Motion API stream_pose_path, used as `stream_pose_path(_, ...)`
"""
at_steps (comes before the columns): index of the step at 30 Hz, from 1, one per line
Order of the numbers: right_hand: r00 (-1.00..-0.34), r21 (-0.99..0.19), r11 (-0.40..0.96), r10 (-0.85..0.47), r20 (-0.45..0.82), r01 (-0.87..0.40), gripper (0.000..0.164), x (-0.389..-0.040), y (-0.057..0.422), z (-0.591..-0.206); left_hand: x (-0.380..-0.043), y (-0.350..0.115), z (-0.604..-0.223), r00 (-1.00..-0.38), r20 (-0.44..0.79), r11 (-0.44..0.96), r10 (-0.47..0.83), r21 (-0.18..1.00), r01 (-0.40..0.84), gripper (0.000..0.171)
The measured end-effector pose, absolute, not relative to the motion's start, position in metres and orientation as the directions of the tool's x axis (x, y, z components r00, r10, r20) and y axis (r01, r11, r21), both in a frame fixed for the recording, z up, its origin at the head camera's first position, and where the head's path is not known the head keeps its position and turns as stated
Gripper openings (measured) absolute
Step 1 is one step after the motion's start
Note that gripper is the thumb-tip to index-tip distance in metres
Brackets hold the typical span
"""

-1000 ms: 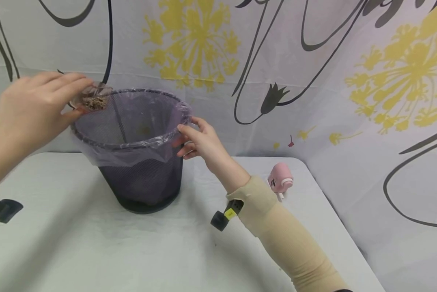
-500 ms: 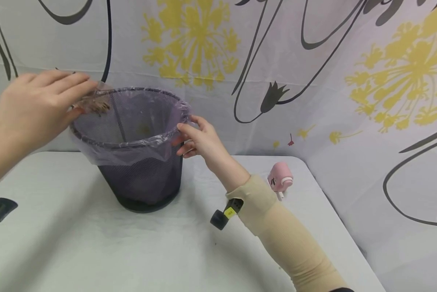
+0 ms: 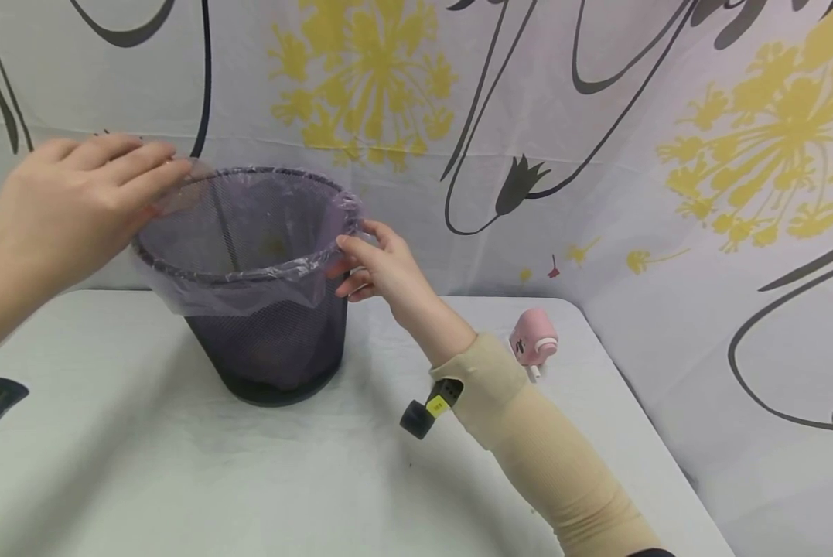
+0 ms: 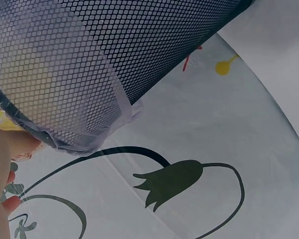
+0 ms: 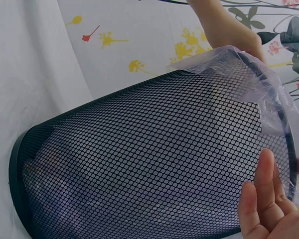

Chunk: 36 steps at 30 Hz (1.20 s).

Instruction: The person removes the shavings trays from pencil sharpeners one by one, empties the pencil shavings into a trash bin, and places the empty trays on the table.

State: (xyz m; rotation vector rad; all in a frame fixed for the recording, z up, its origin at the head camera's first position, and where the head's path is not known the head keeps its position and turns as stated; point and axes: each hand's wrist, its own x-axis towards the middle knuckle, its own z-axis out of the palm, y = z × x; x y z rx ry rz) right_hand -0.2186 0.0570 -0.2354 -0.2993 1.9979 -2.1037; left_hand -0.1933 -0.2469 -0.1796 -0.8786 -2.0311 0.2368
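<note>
The bin [image 3: 270,348] stood on the bench [image 3: 249,480]. The right hand [image 3: 381,267] pinched its edge, and the left hand [image 3: 82,193] held a clear cup [image 3: 185,196] at its left side. Only the head view showed the pink thing [image 3: 531,337]; in the right wrist view, the bin hid the left fingers [image 3: 155,180].

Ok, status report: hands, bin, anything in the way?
Left hand holds clear container at mouth of lined bin. Right hand grips its rim. Bin upright on table. Pink object aside, apparently not in the way.
</note>
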Motion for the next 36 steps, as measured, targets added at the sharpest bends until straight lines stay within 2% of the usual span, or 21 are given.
stream_pose_path(18,-0.956,-0.998,-0.051,-0.293,-0.004,0.020,0.066,-0.2183,0.0562,-0.2346,-0.1951,-0.2491,-0.1806,-0.289,0.618,0.673,0.731,-0.584,0.455,0.043)
stream_pose_path(26,-0.957,-0.999,-0.048,-0.291,-0.005,0.020,0.066,-0.2186,0.0565,-0.2358,-0.1926,-0.2509,-0.1806,-0.319,0.586,0.663,0.745,-0.594,0.456,0.054)
stream_pose_path(36,-0.957,-0.998,-0.053,-0.291,-0.006,0.022,0.066,-0.2181,0.0558,-0.2353,-0.1908,-0.2535,-0.1824,-0.303,0.517,0.597,0.800,-0.636,0.489,0.064)
